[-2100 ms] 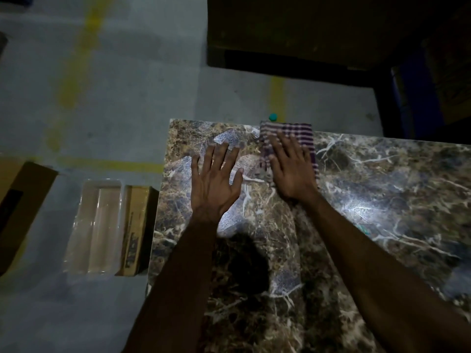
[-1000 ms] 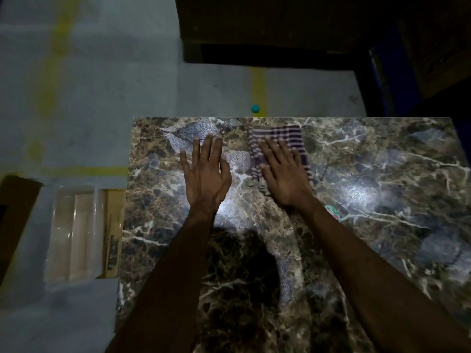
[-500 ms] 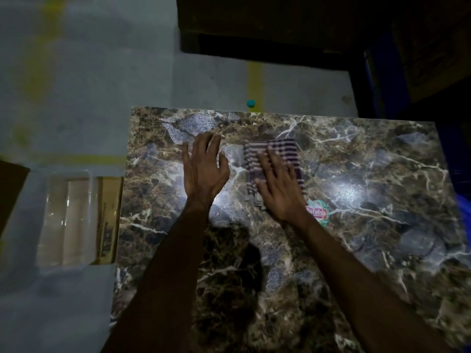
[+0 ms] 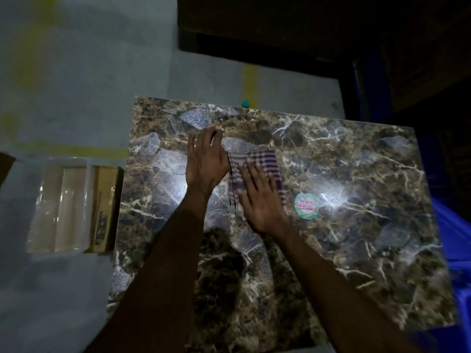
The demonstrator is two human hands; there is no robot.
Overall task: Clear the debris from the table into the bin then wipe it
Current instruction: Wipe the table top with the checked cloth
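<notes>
Pressing flat right hand point(image 4: 262, 200), fingers straight, on checked purple-white cloth point(image 4: 254, 169) near middle of marble table point(image 4: 356, 250). Left hand point(image 4: 205, 164) flat on tabletop just beside cloth's left edge, fingers extended, gripping nothing. Round sticker point(image 4: 306, 205) just right of right hand. Clear plastic tray point(image 4: 61, 205) and cardboard box point(image 4: 104, 210) on floor left of table; small teal object point(image 4: 245, 103) past far edge.
</notes>
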